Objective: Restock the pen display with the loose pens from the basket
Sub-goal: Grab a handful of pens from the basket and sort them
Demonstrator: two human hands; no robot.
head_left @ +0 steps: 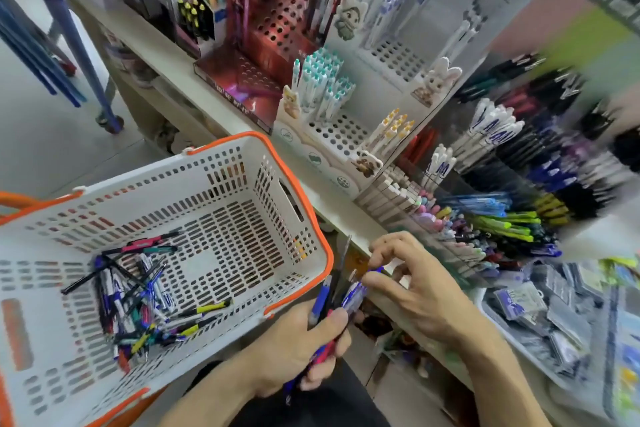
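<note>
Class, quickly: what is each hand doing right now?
Left hand: closed, gripping a bunch of pens.
Right hand: pinching one blue pen from that bunch.

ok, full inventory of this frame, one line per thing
basket: one, white with orange rim, lower left
loose pens: a pile, mixed colours, basket floor
white pen display: one, tiered, partly filled, on shelf
red display: one, mostly empty holes, behind it
pen trays: many pens, mixed colours, right
packets: several, bluish, lower right
left hand: grips a bunch of blue pens
right hand: pinches one pen's tip
</note>
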